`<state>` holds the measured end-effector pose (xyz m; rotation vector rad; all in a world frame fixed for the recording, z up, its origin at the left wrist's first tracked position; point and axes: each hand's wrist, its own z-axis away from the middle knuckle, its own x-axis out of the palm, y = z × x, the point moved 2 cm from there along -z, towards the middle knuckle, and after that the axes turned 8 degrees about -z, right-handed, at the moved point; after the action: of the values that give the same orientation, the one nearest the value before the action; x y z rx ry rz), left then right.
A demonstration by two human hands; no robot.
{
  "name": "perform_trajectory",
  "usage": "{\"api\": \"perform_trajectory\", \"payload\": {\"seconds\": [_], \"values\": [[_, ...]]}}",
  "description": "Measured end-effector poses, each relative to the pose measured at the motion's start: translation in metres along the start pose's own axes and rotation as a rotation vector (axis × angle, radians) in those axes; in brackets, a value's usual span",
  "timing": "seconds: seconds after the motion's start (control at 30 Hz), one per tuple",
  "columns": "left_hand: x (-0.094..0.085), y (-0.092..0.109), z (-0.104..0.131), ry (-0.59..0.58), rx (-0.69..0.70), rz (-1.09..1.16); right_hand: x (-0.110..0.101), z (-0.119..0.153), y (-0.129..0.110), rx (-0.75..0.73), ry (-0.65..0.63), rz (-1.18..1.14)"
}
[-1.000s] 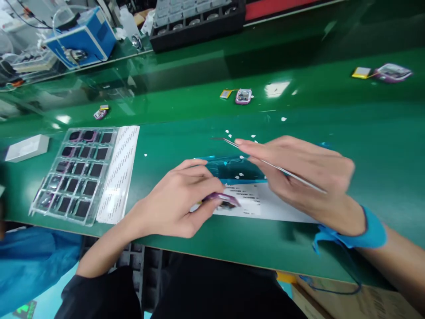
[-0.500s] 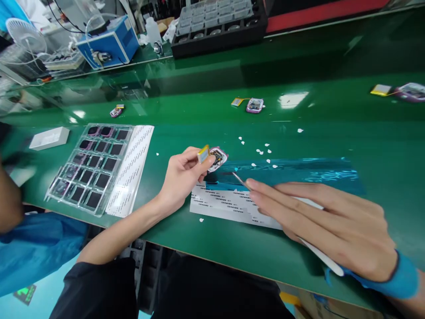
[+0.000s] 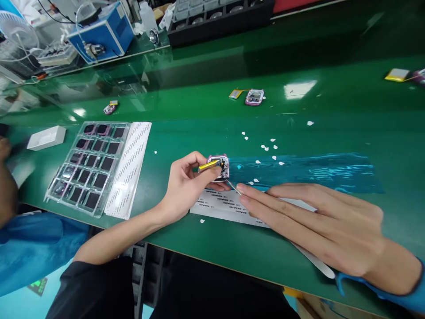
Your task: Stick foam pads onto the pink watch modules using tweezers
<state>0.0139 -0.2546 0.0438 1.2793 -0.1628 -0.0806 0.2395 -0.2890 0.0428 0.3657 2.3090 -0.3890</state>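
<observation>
My left hand (image 3: 186, 186) holds a small square device (image 3: 224, 167) with a purple-edged case and exposed circuitry, and its yellow battery (image 3: 208, 166) stands tilted at the thumb. In my right hand (image 3: 318, 226) are thin metal tweezers (image 3: 234, 188), whose tip meets the lower edge of the device; the white rear end sticks out below the palm. Beneath the hands lie a printed white sheet (image 3: 217, 205) and a strip of blue transparent film (image 3: 299, 170). Small white pieces (image 3: 264, 147) are scattered on and behind the film.
To the left, a clear tray (image 3: 99, 210) of dark square parts adjoins another printed sheet (image 3: 128, 170) and a white box (image 3: 46, 138). More devices (image 3: 254, 97) with batteries lie farther back. A blue machine (image 3: 102, 33) and black rack (image 3: 219, 26) stand behind. Another person's arm (image 3: 8, 186) is at far left.
The device in my left hand has turned, and its battery has tipped to a flatter angle. My right hand has brought the tweezers left to the device's lower edge. The view has shifted slightly.
</observation>
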Motion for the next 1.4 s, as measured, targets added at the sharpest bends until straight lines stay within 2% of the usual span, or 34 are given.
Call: {"api": "perform_trajectory", "payload": {"seconds": [0.13, 0.3, 0.37, 0.5, 0.67, 0.73, 0.87, 1.0, 1.07, 1.13, 1.2, 1.27, 1.33, 1.4], "values": [[0.0, 0.0, 0.001, -0.004, 0.04, -0.061, -0.003, -0.004, -0.002, -0.014, 0.014, -0.032], [0.0, 0.001, 0.003, 0.008, 0.074, -0.12, -0.009, -0.016, -0.002, 0.055, -0.073, -0.08], [0.001, 0.0, 0.004, 0.011, 0.082, -0.137, -0.01, -0.017, 0.0, 0.078, -0.041, -0.11], [0.004, -0.001, 0.006, 0.034, 0.113, -0.128, -0.007, -0.008, 0.0, 0.114, 0.016, -0.159], [0.005, -0.001, 0.008, 0.052, 0.149, -0.103, -0.005, 0.003, -0.007, 0.186, 0.01, -0.154], [0.004, -0.001, 0.007, 0.048, 0.169, -0.095, -0.006, 0.003, -0.008, 0.182, 0.009, -0.131], [0.003, -0.003, 0.004, 0.011, 0.167, -0.094, -0.005, 0.0, -0.007, 0.13, -0.094, -0.112], [0.003, -0.003, 0.005, -0.025, 0.132, -0.091, -0.009, -0.001, -0.004, 0.097, -0.047, -0.071], [0.001, -0.001, 0.004, -0.039, 0.128, -0.119, -0.011, -0.002, -0.001, 0.109, -0.079, -0.055], [-0.005, 0.004, -0.007, -0.038, 0.158, -0.179, -0.012, -0.002, 0.002, 0.098, -0.04, -0.042], [-0.019, 0.013, -0.031, 0.018, 0.241, -0.302, -0.012, -0.004, 0.006, 0.057, 0.035, -0.015], [-0.04, 0.025, -0.067, 0.154, 0.328, -0.556, -0.011, -0.005, 0.009, 0.012, 0.073, 0.036], [-0.062, 0.038, -0.107, 0.268, 0.253, -0.95, -0.01, -0.007, 0.01, -0.014, 0.057, 0.085], [-0.075, 0.051, -0.142, 0.316, 0.248, -1.078, -0.009, -0.009, 0.01, -0.027, 0.049, 0.112]]}}
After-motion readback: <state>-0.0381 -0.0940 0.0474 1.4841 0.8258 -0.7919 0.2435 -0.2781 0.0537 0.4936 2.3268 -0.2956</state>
